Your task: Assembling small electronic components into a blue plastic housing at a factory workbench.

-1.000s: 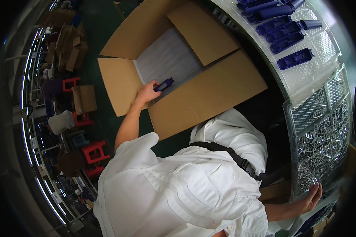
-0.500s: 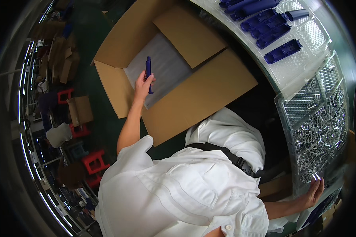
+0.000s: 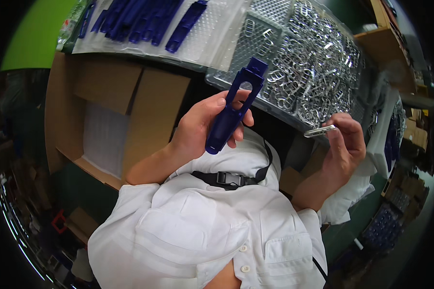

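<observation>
Held up in front of my body is a long dark blue plastic housing (image 3: 225,126) with a round hole and an open frame at its upper end. My left hand (image 3: 195,126) is closed around its lower half, thumb along one side and fingertips showing on the other. To the right, my right hand (image 3: 345,144) pinches a small shiny metal frame piece (image 3: 319,131) between thumb and fingers. That piece is seen nearly edge-on, apart from the blue housing. Beyond the right hand lies a heap of similar shiny metal pieces (image 3: 313,67) in a clear plastic tray (image 3: 217,79).
Several more blue housings (image 3: 140,19) lie on a white textured sheet (image 3: 214,41) at the far left of the table. An open cardboard box (image 3: 154,111) stands below the table edge on my left. More cartons (image 3: 386,50) are at the right.
My left hand has come out from over the cardboard box to my front, bringing the blue housing. My right hand has lifted away from the tray with the metal piece. The view has turned rightward.
</observation>
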### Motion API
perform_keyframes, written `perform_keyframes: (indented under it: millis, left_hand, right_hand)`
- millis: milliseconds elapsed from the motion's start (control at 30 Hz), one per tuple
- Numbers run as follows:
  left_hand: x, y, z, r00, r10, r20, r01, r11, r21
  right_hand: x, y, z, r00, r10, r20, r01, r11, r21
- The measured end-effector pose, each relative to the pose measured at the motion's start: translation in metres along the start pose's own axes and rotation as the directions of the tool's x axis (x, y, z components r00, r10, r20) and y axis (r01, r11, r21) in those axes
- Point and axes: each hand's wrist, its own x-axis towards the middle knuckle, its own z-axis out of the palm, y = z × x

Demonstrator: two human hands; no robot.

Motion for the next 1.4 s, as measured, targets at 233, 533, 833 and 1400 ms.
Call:
perform_keyframes:
  millis: [233,533,833,1400]
  left_hand:
    - [0.035,-0.027,0.043,0.949,-0.294,0.114,0.262,0.937,0.231]
    - [0.038,-0.034,0.050,0.957,-0.276,0.093,0.226,0.906,0.359]
    - [0.039,-0.040,0.042,0.955,-0.288,0.074,0.243,0.898,0.367]
    - [0.053,-0.050,0.043,0.996,-0.058,0.069,-0.006,0.721,0.693]
  right_hand:
    - [0.005,-0.019,0.023,0.984,-0.165,0.074,0.179,0.833,-0.523]
    - [0.003,-0.006,0.023,0.983,-0.095,0.154,0.173,0.752,-0.636]
    - [0.000,0.010,0.037,0.981,0.078,0.176,0.052,0.770,-0.635]
    - [-0.018,0.034,0.034,0.954,0.297,0.030,-0.283,0.931,-0.229]
